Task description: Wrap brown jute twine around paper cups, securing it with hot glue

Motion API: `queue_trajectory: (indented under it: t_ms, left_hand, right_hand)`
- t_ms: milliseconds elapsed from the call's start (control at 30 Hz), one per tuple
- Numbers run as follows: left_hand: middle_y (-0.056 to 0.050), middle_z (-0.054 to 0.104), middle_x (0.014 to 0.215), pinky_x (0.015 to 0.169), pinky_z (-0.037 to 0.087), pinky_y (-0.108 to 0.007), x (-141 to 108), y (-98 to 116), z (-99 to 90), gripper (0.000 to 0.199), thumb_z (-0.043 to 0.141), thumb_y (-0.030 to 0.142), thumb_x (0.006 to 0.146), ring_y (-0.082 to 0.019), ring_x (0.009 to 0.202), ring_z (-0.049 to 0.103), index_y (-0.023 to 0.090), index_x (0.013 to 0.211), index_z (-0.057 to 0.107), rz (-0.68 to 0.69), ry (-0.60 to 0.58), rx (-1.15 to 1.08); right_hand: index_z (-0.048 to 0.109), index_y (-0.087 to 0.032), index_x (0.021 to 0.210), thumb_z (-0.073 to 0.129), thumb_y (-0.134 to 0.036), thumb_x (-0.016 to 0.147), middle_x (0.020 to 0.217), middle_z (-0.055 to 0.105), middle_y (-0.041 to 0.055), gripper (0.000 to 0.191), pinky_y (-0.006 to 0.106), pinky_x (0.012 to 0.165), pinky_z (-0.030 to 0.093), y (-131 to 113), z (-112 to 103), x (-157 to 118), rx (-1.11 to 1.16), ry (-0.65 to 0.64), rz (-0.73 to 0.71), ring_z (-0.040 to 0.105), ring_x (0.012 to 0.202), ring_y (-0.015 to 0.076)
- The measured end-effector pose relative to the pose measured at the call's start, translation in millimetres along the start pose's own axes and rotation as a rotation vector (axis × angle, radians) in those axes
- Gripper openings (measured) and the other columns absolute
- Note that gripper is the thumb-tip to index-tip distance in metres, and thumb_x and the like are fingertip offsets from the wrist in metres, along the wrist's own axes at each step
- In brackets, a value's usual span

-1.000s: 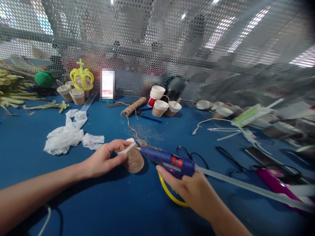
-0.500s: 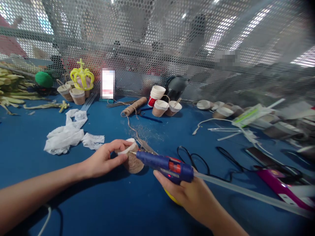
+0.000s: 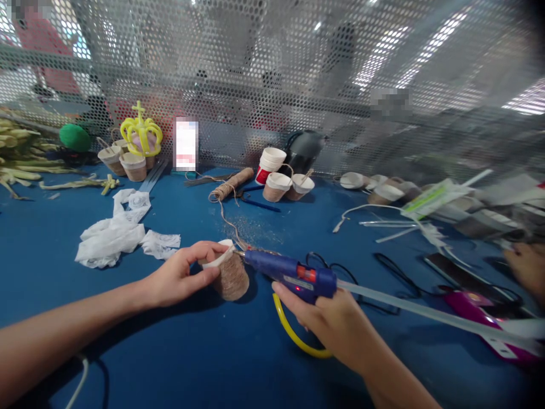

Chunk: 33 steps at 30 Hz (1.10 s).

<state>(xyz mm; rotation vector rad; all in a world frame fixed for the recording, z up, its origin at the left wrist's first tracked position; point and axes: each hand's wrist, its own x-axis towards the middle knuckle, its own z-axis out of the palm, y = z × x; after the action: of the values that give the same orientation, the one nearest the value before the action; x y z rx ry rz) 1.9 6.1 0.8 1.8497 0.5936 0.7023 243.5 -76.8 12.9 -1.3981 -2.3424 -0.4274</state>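
My left hand (image 3: 183, 275) grips a small paper cup (image 3: 232, 278) by its white rim, with fingers at the opening. The cup lies tilted on the blue table, its side wrapped in brown twine. In my right hand (image 3: 330, 318) is a blue hot glue gun (image 3: 289, 272), its metal tip at the cup's rim on the far right side. A long clear glue stick (image 3: 404, 307) sticks out of the gun's back. Twine (image 3: 227, 221) runs from near the cup to a twine roll (image 3: 232, 184) farther back. A yellow curved tube (image 3: 293, 335) shows beneath my right hand.
White lace (image 3: 110, 236) lies to the left. Twine-wrapped cups (image 3: 276, 187) and a yellow crown (image 3: 142, 136) stand along the perforated metal screen (image 3: 264, 68). Black cable (image 3: 336, 270) and a magenta device (image 3: 481, 324) are at right. Another person's hand (image 3: 525, 264) is at the right edge.
The glue gun has moved slightly right and up, its tip sliding along the rim away from my left fingers. My left hand and the cup stay put. Another person's hand has appeared at right.
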Motion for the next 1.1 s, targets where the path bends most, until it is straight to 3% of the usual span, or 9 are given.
queue_trajectory:
  t_ms: [100,167,367,500,600,667,800,1000,1100]
  left_hand:
    - [-0.011,0.053,0.117,0.095,0.034,-0.034,0,0,-0.3,0.014,0.045,0.023,0.085,-0.021,0.111,0.047,0.015,0.073,0.047,0.001,0.002,0.005]
    - [-0.011,0.053,0.117,0.094,0.035,-0.035,0,-1,-0.5,0.015,0.045,0.024,0.085,-0.021,0.111,0.047,0.016,0.073,0.047,0.002,0.003,0.006]
    - [-0.010,0.052,0.118,0.095,0.034,-0.037,0,-1,-0.5,0.017,0.045,0.027,0.085,-0.023,0.113,0.045,0.016,0.072,0.047,0.003,0.005,0.002]
    - [-0.011,0.052,0.118,0.095,0.034,-0.037,0,-1,-0.5,0.018,0.045,0.028,0.086,-0.022,0.112,0.046,0.016,0.073,0.048,-0.004,0.008,0.000]
    - [-0.010,0.052,0.119,0.095,0.034,-0.036,-1,-1,-0.4,0.018,0.045,0.028,0.086,-0.022,0.112,0.046,0.016,0.073,0.048,-0.006,0.009,-0.003]
    - [-0.010,0.052,0.119,0.095,0.034,-0.036,-1,-1,-0.3,0.018,0.045,0.028,0.085,-0.023,0.112,0.046,0.015,0.074,0.048,-0.005,0.007,-0.004]
    - [-0.010,0.052,0.120,0.095,0.034,-0.036,-1,-1,-0.4,0.017,0.045,0.027,0.086,-0.023,0.114,0.045,0.015,0.074,0.048,0.004,0.002,-0.001]
    - [-0.010,0.052,0.119,0.095,0.034,-0.035,-1,0,0.1,0.018,0.046,0.028,0.085,-0.022,0.112,0.046,0.016,0.072,0.047,-0.019,0.007,-0.009]
    - [-0.010,0.052,0.119,0.095,0.034,-0.035,-1,0,0.1,0.017,0.045,0.027,0.085,-0.022,0.112,0.046,0.016,0.073,0.047,-0.009,0.003,-0.009]
  right_hand:
    - [0.072,-0.025,0.078,0.034,-0.010,0.080,0.044,0.059,-0.0002,0.041,0.023,0.045,0.043,1,-3,1,-0.033,0.057,-0.070,0.050,0.038,0.0116]
    - [0.071,-0.025,0.079,0.035,-0.011,0.080,0.053,0.064,0.0002,0.038,0.023,0.050,0.046,-2,-13,7,0.064,-0.035,-0.013,0.056,0.046,0.0125]
    - [0.066,-0.017,0.064,0.042,-0.028,0.081,0.050,0.062,0.0008,0.031,0.023,0.050,0.049,-13,-29,18,0.373,-0.205,0.313,0.056,0.045,0.0133]
    - [0.071,-0.023,0.081,0.037,-0.016,0.078,0.043,0.059,0.0002,0.035,0.026,0.049,0.048,-4,-15,8,0.191,-0.130,0.082,0.055,0.043,0.0148]
    - [0.071,-0.025,0.084,0.037,-0.012,0.076,0.050,0.064,0.0021,0.037,0.029,0.054,0.049,-1,-11,5,0.105,-0.075,0.013,0.059,0.049,0.0170]
    - [0.071,-0.023,0.081,0.039,-0.015,0.078,0.059,0.068,0.0029,0.033,0.029,0.057,0.050,-4,-16,8,0.185,-0.138,0.073,0.062,0.055,0.0179]
    - [0.065,-0.018,0.063,0.045,-0.031,0.080,0.051,0.063,0.0021,0.029,0.024,0.049,0.050,-12,-28,16,0.383,-0.209,0.352,0.058,0.047,0.0147]
    - [0.071,-0.022,0.078,0.038,-0.023,0.080,0.055,0.066,0.0022,0.033,0.028,0.053,0.050,-6,-26,14,0.322,-0.182,0.162,0.059,0.049,0.0162]
    - [0.068,-0.022,0.069,0.040,-0.024,0.079,0.055,0.065,0.0021,0.030,0.028,0.055,0.050,-7,-24,15,0.338,-0.160,0.220,0.059,0.053,0.0168]
